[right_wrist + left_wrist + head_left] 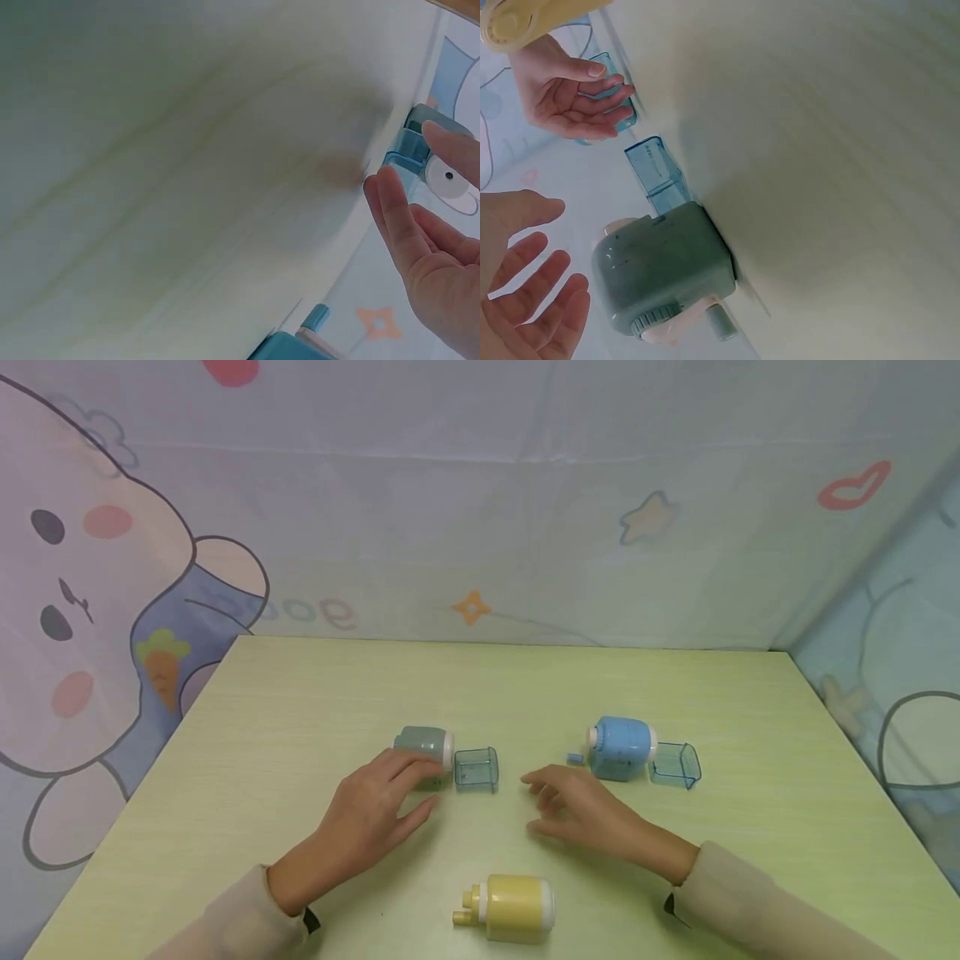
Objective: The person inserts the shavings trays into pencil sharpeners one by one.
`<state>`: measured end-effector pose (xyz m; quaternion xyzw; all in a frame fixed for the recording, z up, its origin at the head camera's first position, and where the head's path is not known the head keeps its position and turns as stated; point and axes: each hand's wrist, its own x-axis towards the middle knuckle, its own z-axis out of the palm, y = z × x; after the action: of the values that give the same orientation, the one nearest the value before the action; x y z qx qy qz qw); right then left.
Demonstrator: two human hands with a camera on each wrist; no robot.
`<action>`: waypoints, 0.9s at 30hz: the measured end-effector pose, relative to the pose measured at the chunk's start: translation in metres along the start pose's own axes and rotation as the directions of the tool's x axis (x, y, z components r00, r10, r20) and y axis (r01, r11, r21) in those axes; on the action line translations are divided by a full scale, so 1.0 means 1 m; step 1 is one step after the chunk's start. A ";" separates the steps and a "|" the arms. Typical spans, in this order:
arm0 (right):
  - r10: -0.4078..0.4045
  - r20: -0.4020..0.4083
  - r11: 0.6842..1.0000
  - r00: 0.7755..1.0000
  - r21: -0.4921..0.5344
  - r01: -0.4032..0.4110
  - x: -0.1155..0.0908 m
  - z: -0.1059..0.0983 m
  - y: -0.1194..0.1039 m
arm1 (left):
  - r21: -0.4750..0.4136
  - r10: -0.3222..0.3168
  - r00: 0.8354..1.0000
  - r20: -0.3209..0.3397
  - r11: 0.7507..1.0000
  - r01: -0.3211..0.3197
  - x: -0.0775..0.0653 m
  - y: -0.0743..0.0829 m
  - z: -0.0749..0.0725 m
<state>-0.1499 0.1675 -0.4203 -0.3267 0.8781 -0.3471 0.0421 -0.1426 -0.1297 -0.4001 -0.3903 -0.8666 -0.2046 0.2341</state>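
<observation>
A green crank pencil sharpener [426, 742] lies on the table, and its clear shavings drawer [476, 770] sits just to the right of it. My left hand [378, 802] is over the near side of this sharpener and partly hides it, its fingers loosely spread with nothing in them. In the left wrist view, a gap shows between the fingers and the green body [667, 262]. My right hand [581, 810] hovers empty, fingers loosely bent, left of and nearer than a blue pencil sharpener [621, 747]. Right beside that one lies another clear drawer [675, 766].
Closer to me, between the two forearms, lies a yellow pencil sharpener [517, 908], its crank side pointing left. The pale wooden table [315, 693] ends at a printed cloth backdrop [420, 510] behind and at the sides.
</observation>
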 end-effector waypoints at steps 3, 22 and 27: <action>-0.022 -0.030 1.000 0.999 0.006 0.022 0.005 0.003 0.001 | 0.014 0.000 1.000 -0.001 1.000 0.000 0.001 -0.004 0.002; 0.062 -0.041 0.998 0.997 0.028 -0.061 0.033 0.009 0.003 | 0.194 -0.065 0.996 0.068 0.980 0.051 0.007 -0.024 0.012; 0.058 -0.042 0.997 0.997 0.054 -0.056 0.039 0.011 0.003 | 0.213 -0.082 0.994 0.075 0.975 0.065 0.009 -0.025 0.013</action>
<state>-0.1787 0.1394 -0.4243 -0.2927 0.8782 -0.3760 0.0414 -0.1700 -0.1328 -0.4102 -0.3391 -0.9062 -0.1040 0.2301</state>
